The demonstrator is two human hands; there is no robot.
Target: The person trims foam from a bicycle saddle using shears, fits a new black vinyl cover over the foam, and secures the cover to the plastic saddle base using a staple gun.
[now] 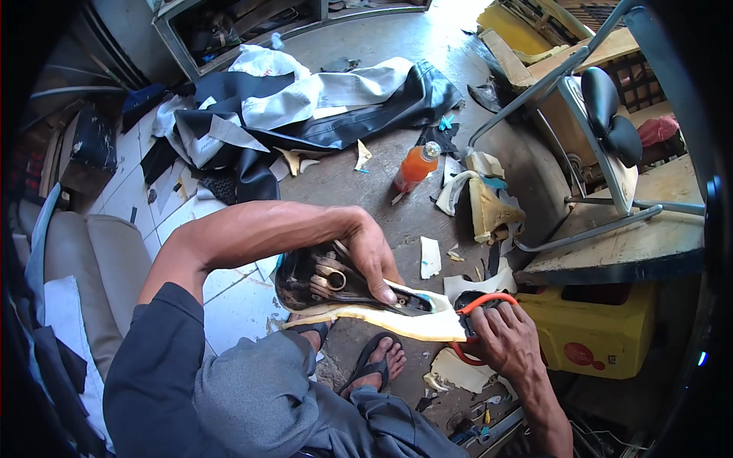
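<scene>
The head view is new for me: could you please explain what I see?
There is no machine: a person works bare-handed. The camera, worn on the head, looks down; its fisheye lens bends straight edges. The left hand holds an upturned bicycle saddle with cream foam along its edge. The right hand grips orange-handled scissors at the foam's right end. On the floor lie black and white sheets and pale scraps; a bottle of orange liquid stands nearby.

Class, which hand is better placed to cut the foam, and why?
Probably the right hand: it holds the scissors at the end of the foam, while the left hand holds the saddle.
</scene>
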